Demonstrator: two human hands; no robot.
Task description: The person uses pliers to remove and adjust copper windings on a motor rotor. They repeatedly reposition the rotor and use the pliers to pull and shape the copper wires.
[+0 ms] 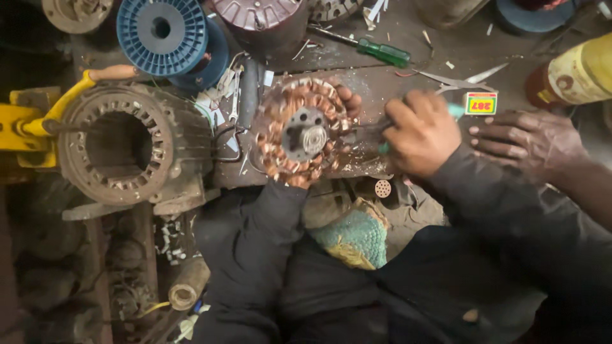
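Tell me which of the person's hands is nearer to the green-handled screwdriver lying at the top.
Right. The right hand lies just below the green-handled screwdriver; the left hand, behind the copper-wound stator, is slightly farther.

A motor-repair workshop; a stripped motor housing, wire spools and a screwdriver crowd the grimy bench.

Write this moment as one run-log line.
left hand: grips copper-wound stator | right hand: holds teal-handled tool at stator | another person's hand: rests beside

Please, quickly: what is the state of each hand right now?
Left hand: closed, gripping the round copper-wound stator.
Right hand: closed around a thin teal-handled tool.
Another person's hand rests flat nearby.
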